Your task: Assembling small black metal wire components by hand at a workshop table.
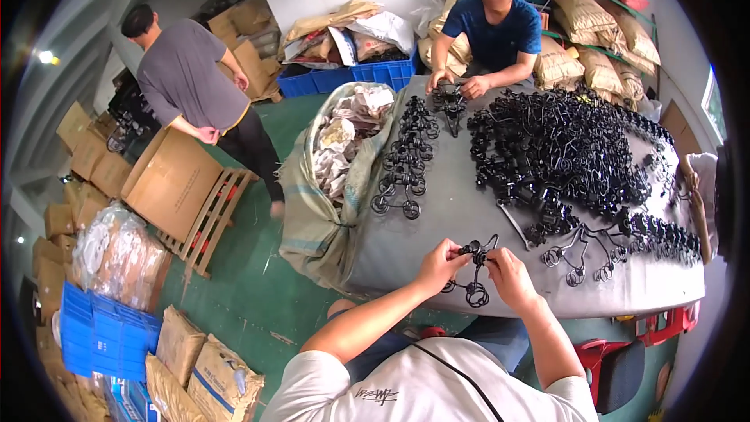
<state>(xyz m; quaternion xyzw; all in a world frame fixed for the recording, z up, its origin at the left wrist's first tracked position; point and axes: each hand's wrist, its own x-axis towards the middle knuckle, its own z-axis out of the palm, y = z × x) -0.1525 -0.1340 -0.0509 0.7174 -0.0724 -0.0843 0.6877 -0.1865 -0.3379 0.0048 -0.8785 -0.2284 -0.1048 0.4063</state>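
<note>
Head view: left hand and right hand both have fingertips clamped on a black part, held over the near edge of the table. A black heap lies beyond, to the right; a sack stands left.

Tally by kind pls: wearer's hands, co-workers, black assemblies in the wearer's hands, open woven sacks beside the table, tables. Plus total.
Wearer's hands: 2 (left hand, right hand)
Co-workers: 2 (standing co-worker, co-worker across the table)
Held black assembly: 1
Open woven sack: 1
Grey table: 1
Total: 7
</note>
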